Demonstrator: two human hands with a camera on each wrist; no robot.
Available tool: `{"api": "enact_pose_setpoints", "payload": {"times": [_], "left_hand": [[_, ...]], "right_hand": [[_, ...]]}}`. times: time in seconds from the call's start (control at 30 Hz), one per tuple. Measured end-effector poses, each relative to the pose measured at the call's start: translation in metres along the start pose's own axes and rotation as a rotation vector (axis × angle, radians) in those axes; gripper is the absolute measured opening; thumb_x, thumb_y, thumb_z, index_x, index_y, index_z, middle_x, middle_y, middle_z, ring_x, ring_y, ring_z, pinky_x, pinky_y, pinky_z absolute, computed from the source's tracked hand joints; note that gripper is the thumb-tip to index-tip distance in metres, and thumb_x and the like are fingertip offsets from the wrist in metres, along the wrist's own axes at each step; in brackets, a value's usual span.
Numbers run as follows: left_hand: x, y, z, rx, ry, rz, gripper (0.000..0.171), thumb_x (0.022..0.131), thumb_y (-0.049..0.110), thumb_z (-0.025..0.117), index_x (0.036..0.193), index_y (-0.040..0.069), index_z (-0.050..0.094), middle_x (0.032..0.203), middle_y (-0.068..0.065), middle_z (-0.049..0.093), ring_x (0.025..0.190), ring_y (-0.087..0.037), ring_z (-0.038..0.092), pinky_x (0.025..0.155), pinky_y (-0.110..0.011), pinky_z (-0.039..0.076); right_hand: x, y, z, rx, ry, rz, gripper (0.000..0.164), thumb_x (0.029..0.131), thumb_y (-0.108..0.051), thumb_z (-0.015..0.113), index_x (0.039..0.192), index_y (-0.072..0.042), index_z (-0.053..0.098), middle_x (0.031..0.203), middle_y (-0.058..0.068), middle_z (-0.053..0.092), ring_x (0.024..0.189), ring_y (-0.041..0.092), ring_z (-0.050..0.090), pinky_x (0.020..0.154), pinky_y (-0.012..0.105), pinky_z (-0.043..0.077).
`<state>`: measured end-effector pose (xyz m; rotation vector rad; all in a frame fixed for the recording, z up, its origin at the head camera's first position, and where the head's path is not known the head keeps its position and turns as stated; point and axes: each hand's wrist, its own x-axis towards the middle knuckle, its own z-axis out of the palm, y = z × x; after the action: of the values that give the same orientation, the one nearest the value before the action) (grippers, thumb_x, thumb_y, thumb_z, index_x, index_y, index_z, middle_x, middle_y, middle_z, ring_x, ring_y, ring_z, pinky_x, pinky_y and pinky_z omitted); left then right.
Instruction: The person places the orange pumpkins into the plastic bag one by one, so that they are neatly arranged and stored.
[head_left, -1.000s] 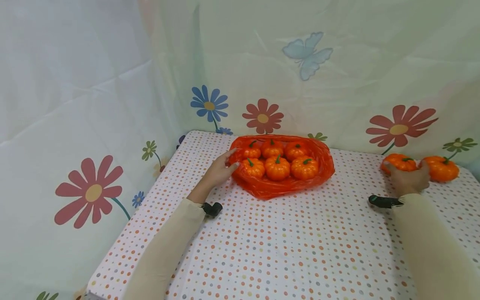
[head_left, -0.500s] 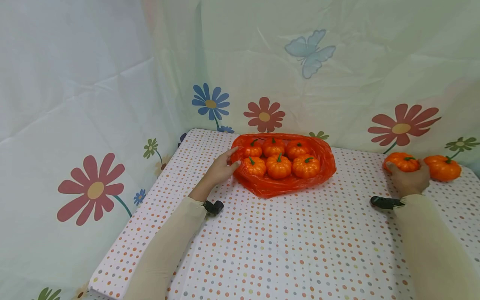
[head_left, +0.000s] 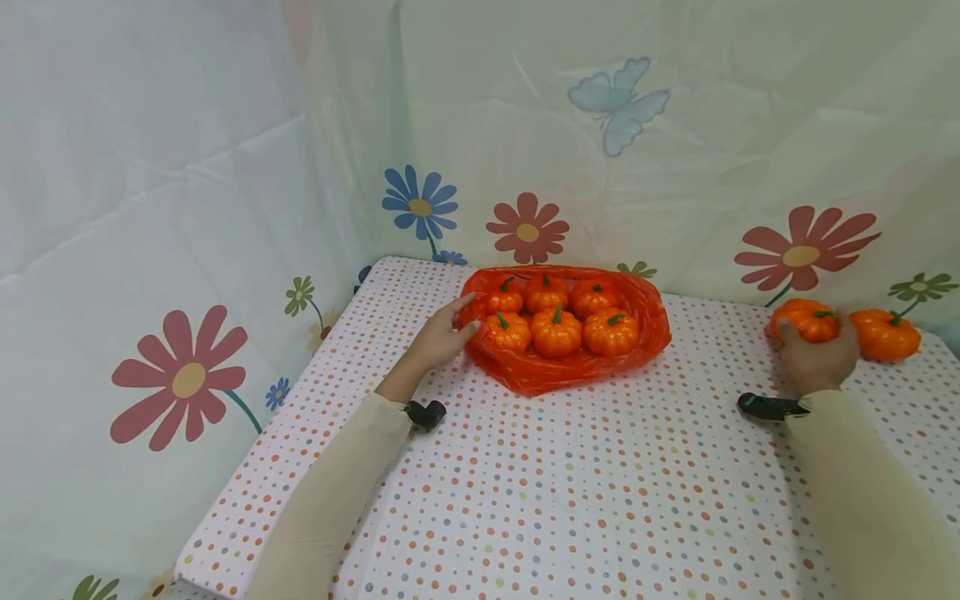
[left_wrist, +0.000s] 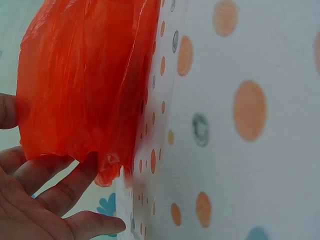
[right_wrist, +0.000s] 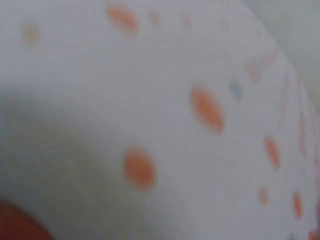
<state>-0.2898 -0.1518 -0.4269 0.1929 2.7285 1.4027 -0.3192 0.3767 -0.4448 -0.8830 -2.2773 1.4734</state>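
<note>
A red plastic bag [head_left: 525, 382] lies with its mouth wide on the table, and several small orange pumpkins [head_left: 556, 335] with green stems sit inside in two rows. My left hand [head_left: 437, 337] rests at the bag's left side; the left wrist view shows its fingers [left_wrist: 65, 192] touching the crinkled plastic [left_wrist: 85, 90] without curling round it. Far to the right, my right hand [head_left: 817, 357] grips another orange pumpkin [head_left: 806, 320] from the near side, thumb at its left. The right wrist view is blurred and shows no fingers.
One more pumpkin [head_left: 887, 335] stands just right of my right hand, near the table's right end. A dotted white cloth covers the table [head_left: 570, 500]. Floral curtains [head_left: 675, 200] hang behind it and on the left.
The pumpkin in my right hand has risen slightly and tilted, while the hand stays nearly in place. My left hand and the bag look unchanged.
</note>
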Motion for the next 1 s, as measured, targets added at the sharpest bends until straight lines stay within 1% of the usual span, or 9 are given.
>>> {"api": "enact_pose_setpoints", "payload": {"times": [0.1, 0.3, 0.43, 0.5, 0.73, 0.83, 0.93, 0.97, 1.0], "left_hand": [[0.0, 0.0, 0.0, 0.001, 0.003, 0.001, 0.059, 0.1, 0.032, 0.055, 0.155, 0.025, 0.033, 0.155, -0.01, 0.041, 0.141, -0.031, 0.043, 0.114, -0.051, 0.039], [-0.001, 0.0, 0.0, 0.004, -0.004, 0.004, 0.059, 0.1, 0.032, 0.055, 0.155, 0.024, 0.032, 0.155, -0.01, 0.041, 0.14, -0.031, 0.043, 0.114, -0.051, 0.039], [0.0, -0.001, 0.0, 0.005, -0.01, 0.005, 0.06, 0.1, 0.032, 0.055, 0.155, 0.024, 0.032, 0.156, -0.009, 0.039, 0.141, -0.031, 0.042, 0.114, -0.05, 0.038], [0.0, -0.001, 0.001, 0.007, -0.012, 0.007, 0.06, 0.101, 0.032, 0.054, 0.155, 0.024, 0.031, 0.157, -0.009, 0.039, 0.142, -0.031, 0.041, 0.115, -0.05, 0.038], [0.0, 0.0, -0.001, 0.005, -0.007, 0.003, 0.06, 0.1, 0.032, 0.054, 0.155, 0.023, 0.032, 0.157, -0.01, 0.039, 0.143, -0.031, 0.04, 0.116, -0.05, 0.036], [-0.001, 0.001, 0.0, -0.005, -0.009, 0.009, 0.06, 0.1, 0.031, 0.055, 0.155, 0.022, 0.032, 0.156, -0.011, 0.04, 0.142, -0.031, 0.041, 0.116, -0.049, 0.037], [0.0, 0.0, 0.0, -0.01, -0.008, 0.017, 0.06, 0.1, 0.031, 0.055, 0.155, 0.021, 0.032, 0.156, -0.01, 0.04, 0.142, -0.03, 0.041, 0.116, -0.049, 0.037], [0.0, 0.0, 0.0, -0.011, -0.007, 0.017, 0.06, 0.1, 0.031, 0.055, 0.155, 0.021, 0.032, 0.156, -0.01, 0.04, 0.142, -0.03, 0.041, 0.116, -0.049, 0.037], [0.0, 0.0, 0.0, -0.009, -0.006, 0.018, 0.06, 0.1, 0.031, 0.055, 0.155, 0.021, 0.032, 0.156, -0.01, 0.04, 0.142, -0.03, 0.041, 0.116, -0.049, 0.037]], "right_hand": [[-0.002, -0.005, 0.002, -0.005, 0.004, -0.039, 0.075, 0.097, -0.051, 0.048, 0.157, -0.038, 0.003, 0.167, -0.006, 0.003, 0.155, 0.016, 0.007, 0.126, 0.034, 0.013], [-0.018, -0.031, 0.013, 0.07, -0.054, -0.208, 0.073, 0.096, -0.048, 0.053, 0.156, -0.036, 0.013, 0.164, -0.008, 0.015, 0.152, 0.012, 0.016, 0.123, 0.03, 0.02], [-0.041, -0.052, 0.025, 0.086, -0.088, -0.323, 0.071, 0.096, -0.044, 0.055, 0.155, -0.035, 0.017, 0.162, -0.003, 0.021, 0.148, 0.014, 0.027, 0.121, 0.029, 0.028], [-0.054, -0.063, 0.031, 0.059, -0.087, -0.376, 0.07, 0.097, -0.044, 0.054, 0.155, -0.035, 0.018, 0.161, 0.0, 0.024, 0.143, 0.015, 0.033, 0.118, 0.029, 0.034], [-0.101, -0.1, 0.056, 0.107, -0.116, -0.536, 0.07, 0.095, -0.04, 0.061, 0.154, -0.036, 0.023, 0.154, 0.001, 0.036, 0.124, 0.007, 0.041, 0.104, 0.022, 0.046], [-0.122, -0.112, 0.067, 0.126, -0.183, -0.609, 0.071, 0.095, -0.037, 0.063, 0.155, -0.033, 0.025, 0.152, 0.005, 0.04, 0.117, 0.004, 0.044, 0.094, 0.016, 0.046], [-0.141, -0.122, 0.08, 0.123, -0.311, -0.703, 0.073, 0.094, -0.032, 0.066, 0.155, -0.026, 0.027, 0.148, 0.013, 0.045, 0.108, 0.003, 0.047, 0.085, 0.01, 0.043], [-0.147, -0.124, 0.086, 0.1, -0.356, -0.727, 0.073, 0.093, -0.032, 0.067, 0.155, -0.024, 0.028, 0.146, 0.014, 0.046, 0.108, 0.006, 0.048, 0.084, 0.009, 0.042], [-0.153, -0.127, 0.092, 0.078, -0.405, -0.747, 0.074, 0.093, -0.032, 0.068, 0.155, -0.024, 0.029, 0.145, 0.016, 0.047, 0.11, 0.01, 0.05, 0.088, 0.013, 0.045]]}}
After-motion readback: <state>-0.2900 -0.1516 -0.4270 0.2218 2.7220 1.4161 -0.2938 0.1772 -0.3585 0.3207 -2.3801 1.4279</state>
